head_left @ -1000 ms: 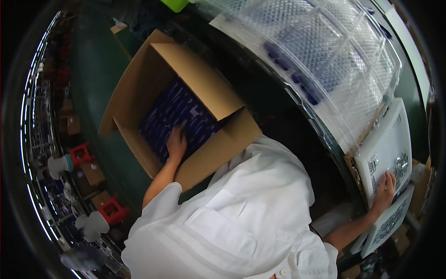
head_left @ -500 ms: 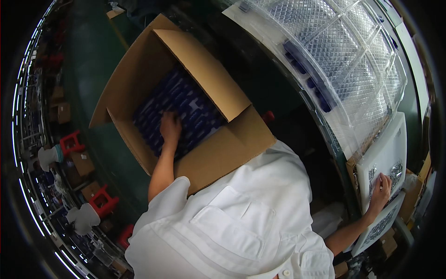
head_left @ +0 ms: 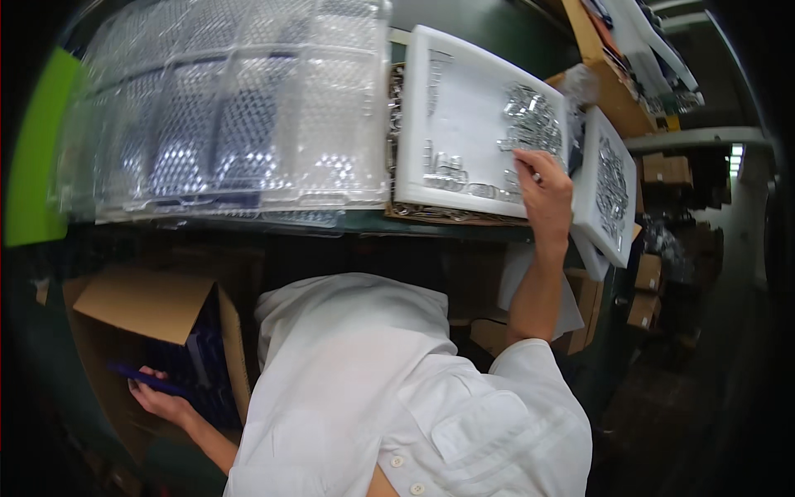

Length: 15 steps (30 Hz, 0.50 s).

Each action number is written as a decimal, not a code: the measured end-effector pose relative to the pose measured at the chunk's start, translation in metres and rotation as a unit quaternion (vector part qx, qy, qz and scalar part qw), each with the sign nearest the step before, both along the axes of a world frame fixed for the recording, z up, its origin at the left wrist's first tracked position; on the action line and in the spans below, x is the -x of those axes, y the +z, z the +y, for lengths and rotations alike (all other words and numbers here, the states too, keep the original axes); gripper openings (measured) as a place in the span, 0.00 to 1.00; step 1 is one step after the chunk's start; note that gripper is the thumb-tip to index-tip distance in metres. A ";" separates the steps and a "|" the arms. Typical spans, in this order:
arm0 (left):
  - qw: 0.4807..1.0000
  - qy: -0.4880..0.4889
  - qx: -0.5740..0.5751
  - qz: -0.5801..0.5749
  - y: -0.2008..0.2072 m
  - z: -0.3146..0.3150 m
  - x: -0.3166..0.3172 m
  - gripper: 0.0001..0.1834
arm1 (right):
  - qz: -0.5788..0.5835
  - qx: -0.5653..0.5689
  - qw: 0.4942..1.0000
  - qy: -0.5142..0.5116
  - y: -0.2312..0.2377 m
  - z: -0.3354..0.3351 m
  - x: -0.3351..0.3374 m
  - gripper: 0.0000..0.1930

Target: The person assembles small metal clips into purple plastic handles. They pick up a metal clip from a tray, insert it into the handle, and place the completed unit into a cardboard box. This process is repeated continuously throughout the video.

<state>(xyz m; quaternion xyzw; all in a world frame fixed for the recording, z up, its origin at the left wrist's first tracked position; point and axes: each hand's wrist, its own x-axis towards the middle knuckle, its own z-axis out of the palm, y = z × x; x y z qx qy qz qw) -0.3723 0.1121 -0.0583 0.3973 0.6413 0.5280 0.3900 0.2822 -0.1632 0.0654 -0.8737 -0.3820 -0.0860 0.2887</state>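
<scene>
At the lower left, my left hand (head_left: 161, 402) holds a flat, dark blue piece (head_left: 147, 378) over an open cardboard box (head_left: 141, 302). More dark blue pieces (head_left: 211, 364) stand packed inside that box. My right hand (head_left: 546, 195) is over a white tray (head_left: 411, 141) on the bench, thumb and fingers pinched together. A small shiny metal piece (head_left: 506, 145) shows at the fingertips, its exact kind too small to tell. Loose shiny metal pieces (head_left: 532, 114) are heaped in the tray beside my hand, and others lie along its near side.
Left of the tray lies a large clear plastic tray stack (head_left: 331, 108) with textured compartments, some blue beneath. A bright green panel (head_left: 37, 157) stands at its left. To the right, a second white tray (head_left: 592, 170) holds metal pieces. Cartons (head_left: 665, 170) are stacked further right.
My view has swung right toward the bench. My left hand has come up from the blue pieces in the box with one in it. My right hand stays at the white tray.
</scene>
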 end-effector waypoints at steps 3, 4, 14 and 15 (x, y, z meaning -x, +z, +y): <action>0.940 -0.226 0.015 -0.254 0.043 0.016 -0.060 0.20 | 0.031 0.012 0.999 0.008 0.006 -0.004 0.005 0.08; 0.914 -0.273 0.036 -0.299 0.061 0.013 -0.090 0.21 | 0.028 0.025 0.999 0.030 0.008 -0.006 0.006 0.08; 0.689 -0.585 0.270 -0.332 0.160 -0.048 -0.333 0.30 | 0.089 0.105 0.980 0.142 0.004 -0.007 0.000 0.05; 0.675 -0.594 0.291 -0.327 0.156 -0.052 -0.346 0.31 | 0.124 0.073 0.983 0.118 0.004 -0.009 -0.001 0.05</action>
